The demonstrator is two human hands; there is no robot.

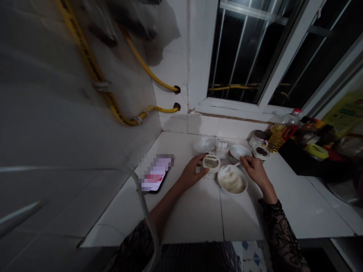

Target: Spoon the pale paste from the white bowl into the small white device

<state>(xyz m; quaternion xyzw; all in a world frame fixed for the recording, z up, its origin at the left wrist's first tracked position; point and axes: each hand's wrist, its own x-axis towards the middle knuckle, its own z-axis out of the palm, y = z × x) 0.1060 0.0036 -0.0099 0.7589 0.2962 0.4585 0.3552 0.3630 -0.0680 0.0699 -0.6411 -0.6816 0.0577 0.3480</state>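
Observation:
My left hand [193, 172] is closed around a small white jar [211, 168], thumb at the front and fingers at the far side. The jar's round top looks greyish; I cannot tell whether that is a lid or its contents. Just right of it stands a white bowl [222, 189] holding an off-white, flour-like powder [233, 182]. My right hand [253, 170] pinches the handle of a white spoon [236, 164] over the bowl's far rim. The spoon's head seems to rest at the powder.
Behind are an empty-looking bowl [240, 152], a clear bowl [200, 145] and a white container [222, 148]. A lit phone [157, 174] lies left. An oil bottle [279, 134], jars and a dark box [293, 158] stand right. A pale cable [146, 211] hangs in front.

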